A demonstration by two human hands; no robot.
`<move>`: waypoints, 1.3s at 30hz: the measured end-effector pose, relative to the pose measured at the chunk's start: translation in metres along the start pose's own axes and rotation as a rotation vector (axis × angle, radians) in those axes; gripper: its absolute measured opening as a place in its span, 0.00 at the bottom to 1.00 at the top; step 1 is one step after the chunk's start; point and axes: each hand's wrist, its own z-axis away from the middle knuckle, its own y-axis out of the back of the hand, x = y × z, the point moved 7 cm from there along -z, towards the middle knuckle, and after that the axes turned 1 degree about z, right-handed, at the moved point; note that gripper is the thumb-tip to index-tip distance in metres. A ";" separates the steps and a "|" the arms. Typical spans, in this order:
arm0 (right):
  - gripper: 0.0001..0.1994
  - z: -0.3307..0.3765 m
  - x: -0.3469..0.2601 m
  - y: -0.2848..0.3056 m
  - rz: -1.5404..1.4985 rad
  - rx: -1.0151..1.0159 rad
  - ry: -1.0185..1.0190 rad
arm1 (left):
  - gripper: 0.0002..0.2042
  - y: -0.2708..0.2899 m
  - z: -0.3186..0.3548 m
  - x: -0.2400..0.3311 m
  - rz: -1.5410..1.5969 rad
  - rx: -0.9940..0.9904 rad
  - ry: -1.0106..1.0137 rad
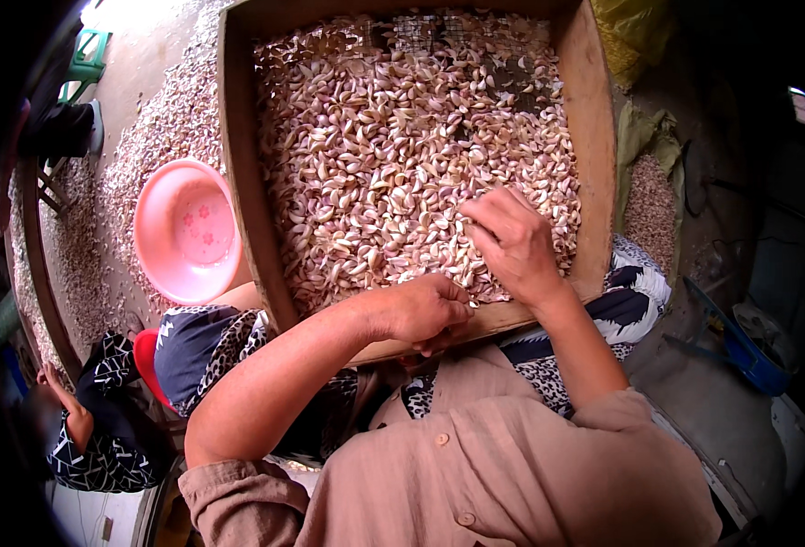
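A wooden-framed tray (594,137) with a mesh bottom rests across my lap, spread with loose garlic cloves (375,173). My left hand (425,310) bends over the near edge of the tray, fingers curled together. Close to its fingertips is a small pale piece, and I cannot tell whether they grip it. Above the cloves at the right is my right hand (516,244), its fingers drawn in toward the thumb. Anything inside that hand is hidden.
Left of the tray sits a pink basin (188,205). Garlic cloves (170,118) cover much of the floor there. A green stool (85,66) and another person (78,424) are farther left. At right stand an opened sack (649,201) and a blue container (744,351).
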 end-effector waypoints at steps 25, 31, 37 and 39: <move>0.05 0.006 0.049 0.004 -0.217 0.020 -0.288 | 0.16 0.000 0.005 0.007 -0.009 0.059 0.010; 0.06 0.015 0.052 0.014 -0.291 -0.057 -0.368 | 0.18 -0.002 0.007 0.003 -0.060 0.028 0.044; 0.07 0.008 0.020 0.006 -0.203 -0.045 -0.082 | 0.17 -0.005 0.007 0.002 -0.115 -0.009 0.086; 0.07 0.005 0.006 -0.008 -0.119 -0.143 0.000 | 0.17 -0.004 0.006 -0.002 -0.120 -0.001 0.077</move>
